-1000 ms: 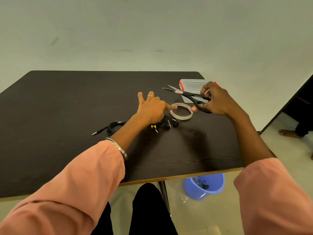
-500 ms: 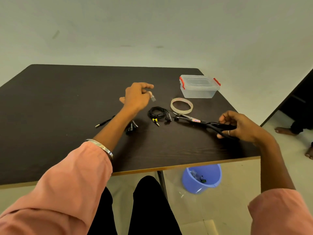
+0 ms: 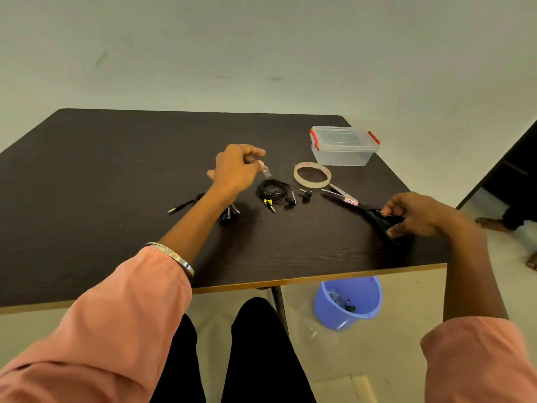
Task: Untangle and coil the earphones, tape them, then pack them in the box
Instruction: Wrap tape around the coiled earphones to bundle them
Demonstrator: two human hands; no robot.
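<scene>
Technician: Earphones (image 3: 274, 194), coiled, lie on the table (image 3: 116, 170) just right of and below the left hand (image 3: 235, 170). A second, looser set (image 3: 203, 206) lies partly hidden under the left forearm.

Inspector: Hand states?

Technician: The left hand pinches a short cut tape strip (image 3: 266, 172) at its fingertips, raised above the coil. The right hand (image 3: 418, 213) rests on the scissors (image 3: 357, 205), fingers curled round the black handles; the blades lie on the table, pointing toward the tape roll (image 3: 312, 175).

Inspector: Recommended procedure for the step in hand?

Technician: Taping appears next. The operator should free the right hand from the scissors and steady the coil with it. The strip should be kept taut and clear of the other fingers, then wrapped across the bundled loops rather than over the earbuds or plug. The box (image 3: 343, 146), lid closed, stands beyond the roll, well apart from both hands, and would need opening afterwards.
</scene>
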